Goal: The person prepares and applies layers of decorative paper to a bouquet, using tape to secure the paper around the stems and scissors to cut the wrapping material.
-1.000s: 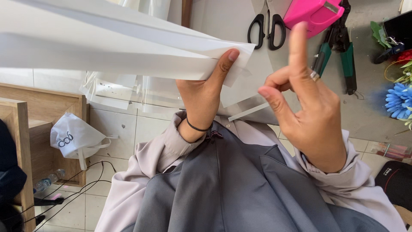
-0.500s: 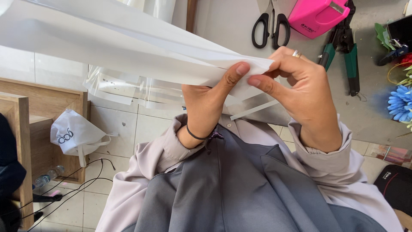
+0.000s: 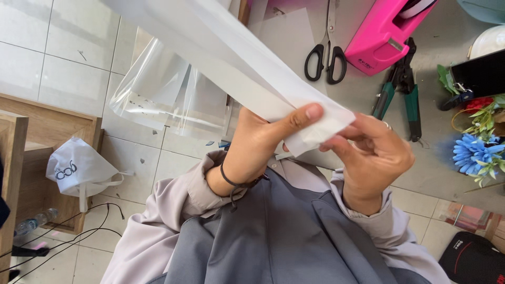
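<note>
A long folded sheet of white paper (image 3: 231, 58) runs from the upper left down to the middle of the view. My left hand (image 3: 260, 144), with a dark band on the wrist, pinches its near end with the thumb on top. My right hand (image 3: 376, 158) grips the same end from the right, fingers curled around the paper's corner. Both hands are held above my lap, over grey and lilac clothing.
On the grey table (image 3: 368, 110) lie black-handled scissors (image 3: 326, 52), a pink tape dispenser (image 3: 386, 31), green-handled pliers (image 3: 400, 89) and blue artificial flowers (image 3: 476, 152). Clear plastic sheets (image 3: 158, 94) hang off the table edge. A white bag (image 3: 79, 168) sits on the tiled floor by a wooden unit.
My right hand, open and apart a second ago, has closed onto the paper's end beside my left thumb. The paper now slopes more steeply, and the view has shifted right.
</note>
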